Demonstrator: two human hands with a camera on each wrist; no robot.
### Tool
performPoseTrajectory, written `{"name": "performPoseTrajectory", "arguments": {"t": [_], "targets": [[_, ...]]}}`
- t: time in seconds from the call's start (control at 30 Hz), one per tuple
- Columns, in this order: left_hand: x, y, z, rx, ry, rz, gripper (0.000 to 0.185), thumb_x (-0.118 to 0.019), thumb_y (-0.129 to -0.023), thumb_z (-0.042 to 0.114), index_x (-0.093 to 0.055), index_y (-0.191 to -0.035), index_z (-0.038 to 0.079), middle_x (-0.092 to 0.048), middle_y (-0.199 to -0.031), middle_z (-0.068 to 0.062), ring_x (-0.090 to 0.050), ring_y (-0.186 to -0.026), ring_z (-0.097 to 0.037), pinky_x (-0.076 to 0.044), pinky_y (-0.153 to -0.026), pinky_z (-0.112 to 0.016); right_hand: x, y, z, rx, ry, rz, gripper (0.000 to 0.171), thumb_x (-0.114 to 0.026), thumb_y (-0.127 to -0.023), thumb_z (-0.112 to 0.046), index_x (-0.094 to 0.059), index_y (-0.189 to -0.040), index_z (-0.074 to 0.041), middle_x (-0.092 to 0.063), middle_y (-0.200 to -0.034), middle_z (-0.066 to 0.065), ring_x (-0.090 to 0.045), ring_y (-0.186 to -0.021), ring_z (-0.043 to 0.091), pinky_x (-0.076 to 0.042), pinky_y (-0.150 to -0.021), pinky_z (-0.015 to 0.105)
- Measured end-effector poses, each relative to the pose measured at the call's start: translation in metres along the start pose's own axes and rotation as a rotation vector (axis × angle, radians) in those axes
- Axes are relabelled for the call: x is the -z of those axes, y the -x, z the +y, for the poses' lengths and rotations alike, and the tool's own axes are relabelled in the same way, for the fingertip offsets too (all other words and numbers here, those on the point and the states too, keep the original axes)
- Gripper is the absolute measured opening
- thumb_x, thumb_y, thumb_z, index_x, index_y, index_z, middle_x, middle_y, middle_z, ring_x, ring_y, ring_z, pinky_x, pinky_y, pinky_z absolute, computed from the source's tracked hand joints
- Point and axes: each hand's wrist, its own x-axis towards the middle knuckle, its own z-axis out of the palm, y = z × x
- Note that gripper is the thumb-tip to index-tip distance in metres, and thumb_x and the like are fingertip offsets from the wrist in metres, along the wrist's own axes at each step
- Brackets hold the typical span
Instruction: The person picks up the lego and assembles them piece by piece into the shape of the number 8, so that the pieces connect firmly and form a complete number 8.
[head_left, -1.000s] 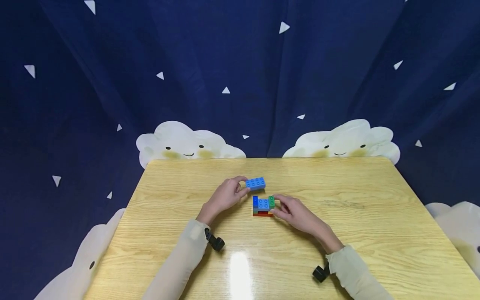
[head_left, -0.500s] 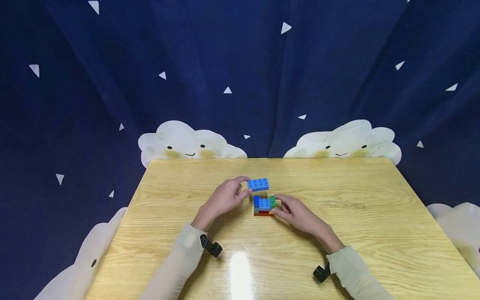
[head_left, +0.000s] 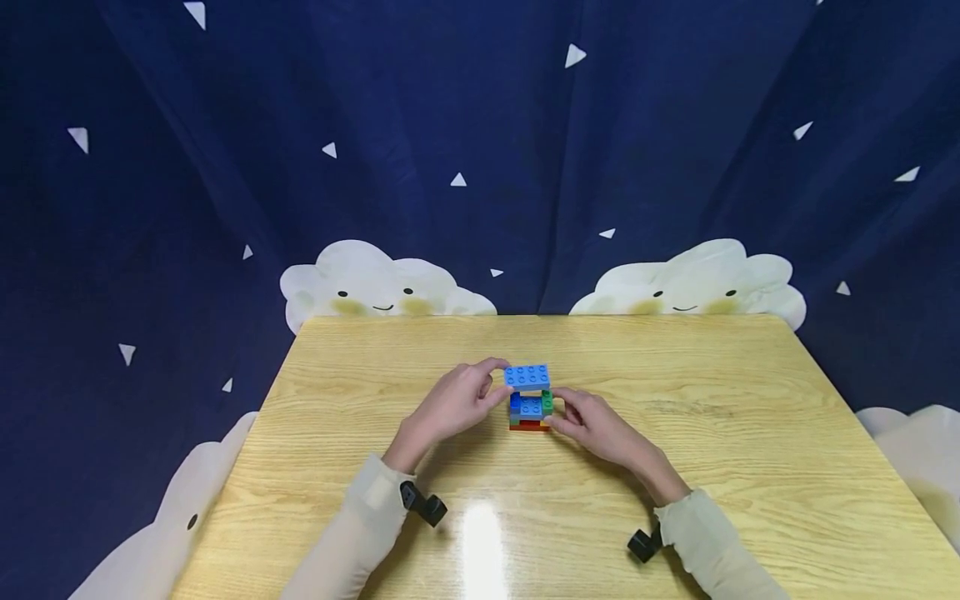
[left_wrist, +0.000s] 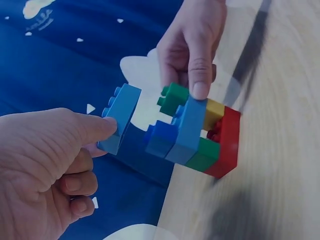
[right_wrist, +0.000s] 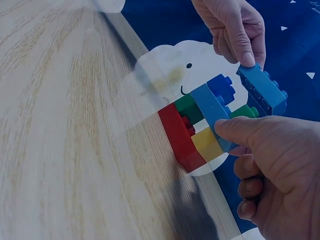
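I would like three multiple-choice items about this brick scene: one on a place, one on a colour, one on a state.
1. Where is the light blue brick?
A. flat on the table
B. just above the brick stack
C. under the stack

2. What colour is the bottom layer of the brick stack?
A. red
B. white
C. purple

3. What does the right hand do?
A. lies flat and idle
B. lifts the stack high
C. steadies the stack on the table

Key: 1 B, the left hand holds it over the stack, a gap showing in the left wrist view; 2 A, a red base shows; 3 C, its fingers pinch the stack's side.
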Motion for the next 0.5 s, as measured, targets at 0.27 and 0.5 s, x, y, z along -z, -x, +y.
{"name": "performPoseTrajectory", "arguments": {"t": [0.27, 0.5], "targets": [[-0.013, 0.005, -0.001, 0.006, 0.022, -0.014, 0.043, -0.066, -0.105, 0.035, -0.063, -0.14, 0.011, -0.04, -0.058, 0.009, -0.033, -0.047, -0.005, -0.028, -0.049, -0.024, 0.0, 0.001, 0.0, 0.014, -0.005, -0.001, 0.045, -0.068, -0.103, -0.033, -0.062, -0.143, -0.013, -0.047, -0.067, -0.007, -0.04, -0.057, 0.005, -0.034, -0.056, 0.023], [-0.019, 0.007, -0.003, -0.002, 0.032, -0.006, 0.042, -0.065, -0.105, 0.033, -0.063, -0.14, 0.011, -0.039, -0.058, 0.009, -0.031, -0.048, -0.005, -0.027, -0.05, -0.023, -0.001, 0.002, 0.001, 0.011, -0.008, 0.001, 0.046, -0.067, -0.104, -0.034, -0.061, -0.144, -0.013, -0.047, -0.067, -0.007, -0.039, -0.057, 0.005, -0.034, -0.055, 0.023]]}}
